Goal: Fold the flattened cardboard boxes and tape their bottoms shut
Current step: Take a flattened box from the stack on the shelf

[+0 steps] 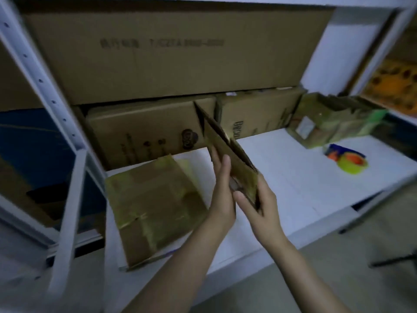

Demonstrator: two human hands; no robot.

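A flattened cardboard box (222,141) stands on edge above the white shelf (282,177), slanting away from me. My left hand (222,195) lies flat against its left face with straight fingers. My right hand (257,206) grips its near lower end, fingers curled round the edge. A folded box (155,204) with yellowish tape across its top sits on the shelf to the left. A stack of flattened boxes (334,123) lies at the back right. A tape dispenser with a yellow-green roll (347,159) rests on the shelf at the right.
Large cardboard cartons (171,55) fill the back of the shelf, smaller ones (144,134) below them. A white metal upright (42,86) stands at the left. An orange patterned carton (394,84) is at the far right. The shelf's front edge (316,224) runs diagonally.
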